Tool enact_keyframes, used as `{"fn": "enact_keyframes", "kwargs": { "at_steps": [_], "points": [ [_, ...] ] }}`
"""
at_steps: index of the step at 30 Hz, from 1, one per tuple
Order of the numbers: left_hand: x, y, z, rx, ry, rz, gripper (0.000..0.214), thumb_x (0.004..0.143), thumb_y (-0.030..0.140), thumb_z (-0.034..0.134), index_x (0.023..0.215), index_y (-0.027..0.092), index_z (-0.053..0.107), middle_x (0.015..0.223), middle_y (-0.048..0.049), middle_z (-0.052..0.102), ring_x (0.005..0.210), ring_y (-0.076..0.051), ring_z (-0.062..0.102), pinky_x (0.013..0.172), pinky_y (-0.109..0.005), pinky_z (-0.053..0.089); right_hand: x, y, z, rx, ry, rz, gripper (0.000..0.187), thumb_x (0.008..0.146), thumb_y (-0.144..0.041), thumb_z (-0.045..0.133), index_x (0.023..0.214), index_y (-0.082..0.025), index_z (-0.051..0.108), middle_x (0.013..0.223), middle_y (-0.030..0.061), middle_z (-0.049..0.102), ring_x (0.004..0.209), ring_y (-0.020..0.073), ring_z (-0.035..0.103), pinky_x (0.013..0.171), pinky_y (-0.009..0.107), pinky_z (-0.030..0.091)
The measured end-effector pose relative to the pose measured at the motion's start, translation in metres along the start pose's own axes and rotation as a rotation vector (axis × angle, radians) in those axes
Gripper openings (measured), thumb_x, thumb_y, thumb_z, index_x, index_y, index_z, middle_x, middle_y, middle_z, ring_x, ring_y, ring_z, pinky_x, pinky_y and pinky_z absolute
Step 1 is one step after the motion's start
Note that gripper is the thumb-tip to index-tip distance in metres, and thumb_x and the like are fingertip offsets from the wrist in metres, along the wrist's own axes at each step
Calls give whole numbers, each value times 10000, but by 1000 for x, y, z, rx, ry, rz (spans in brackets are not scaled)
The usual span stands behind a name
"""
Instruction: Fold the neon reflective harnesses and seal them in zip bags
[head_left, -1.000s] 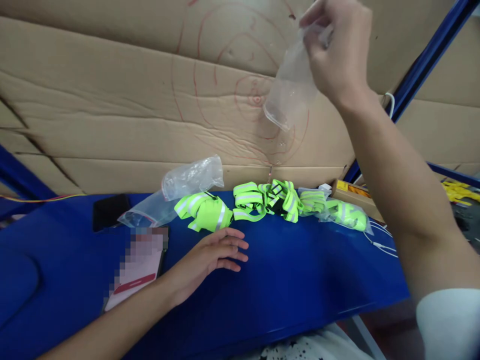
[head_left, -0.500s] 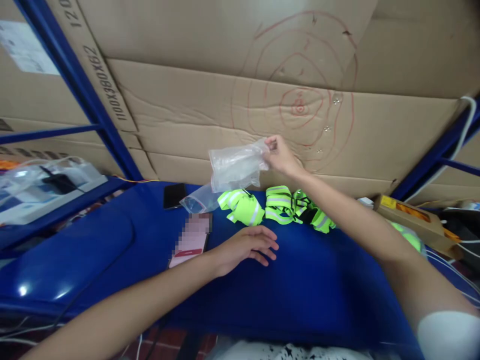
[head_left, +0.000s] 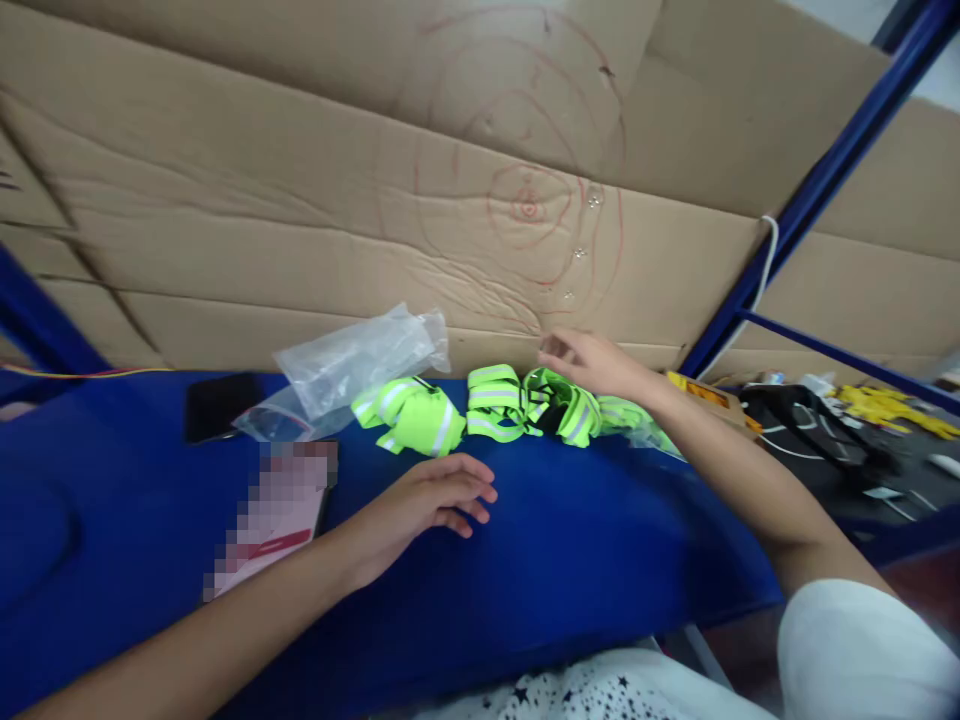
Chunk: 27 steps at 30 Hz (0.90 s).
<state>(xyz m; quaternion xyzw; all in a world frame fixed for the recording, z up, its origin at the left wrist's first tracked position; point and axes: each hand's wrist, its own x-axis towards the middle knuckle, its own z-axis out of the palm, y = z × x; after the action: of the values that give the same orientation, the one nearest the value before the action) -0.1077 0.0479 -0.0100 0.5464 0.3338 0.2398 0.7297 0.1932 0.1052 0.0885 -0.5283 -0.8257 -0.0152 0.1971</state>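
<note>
Two clear plastic bags lie L of R hand's grip. Upper bag (head_left: 352, 355) was in R hand ½ s ago; now it's down, partly over lower bag (head_left: 274, 420), next to the leftmost green strap bundle (head_left: 420, 415). R hand (head_left: 585, 362) has let go: fingers loosely curled, nothing in them. It's shifted R, now over the tangled green strap (head_left: 581, 415); can't tell if touching. Rolled green strap (head_left: 493, 402) sits just L of grip, bagged strap (head_left: 626, 415) just R, under the forearm. L hand (head_left: 431, 495), below & L of that grip, is empty, fingers spread, same pose as before, over blue table (head_left: 585, 540). Farther L: black phone (head_left: 220, 405) & pink-screen phone (head_left: 281, 540). Cardboard (head_left: 262, 240) stands behind.
</note>
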Motion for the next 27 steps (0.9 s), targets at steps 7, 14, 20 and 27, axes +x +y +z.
{"fn": "enact_keyframes", "kwargs": {
  "at_steps": [7,14,20,27],
  "points": [
    [4,0,1,36,19,-47,273,836,397,756,997,181,706,1011,-69,736,874,-198,683,742,-296,534,-141,90,-16,-171,-163,265,700,918,-634,613,1485,-230,538,1471,154,601,1343,351,598,1134,509,483],
    [2,3,4,51,35,-72,252,835,375,762,991,184,714,996,-69,739,860,-191,676,732,-287,529,-143,94,26,-177,46,289,503,929,-446,641,1389,-242,646,1534,137,549,1408,373,542,1165,567,443],
    [1,4,4,62,-3,-59,280,829,375,783,1025,187,712,1015,-72,740,873,-196,680,723,-287,532,-142,79,8,264,824,459,379,928,-477,632,1200,-220,692,1223,114,736,1159,301,697,1082,514,533],
    [3,3,5,44,-51,33,558,769,429,863,1233,201,655,1182,-117,727,926,-230,700,742,-316,562,-116,-16,34,1176,380,577,382,840,-552,740,966,-195,692,874,57,741,715,197,729,656,353,670]
  ]
}}
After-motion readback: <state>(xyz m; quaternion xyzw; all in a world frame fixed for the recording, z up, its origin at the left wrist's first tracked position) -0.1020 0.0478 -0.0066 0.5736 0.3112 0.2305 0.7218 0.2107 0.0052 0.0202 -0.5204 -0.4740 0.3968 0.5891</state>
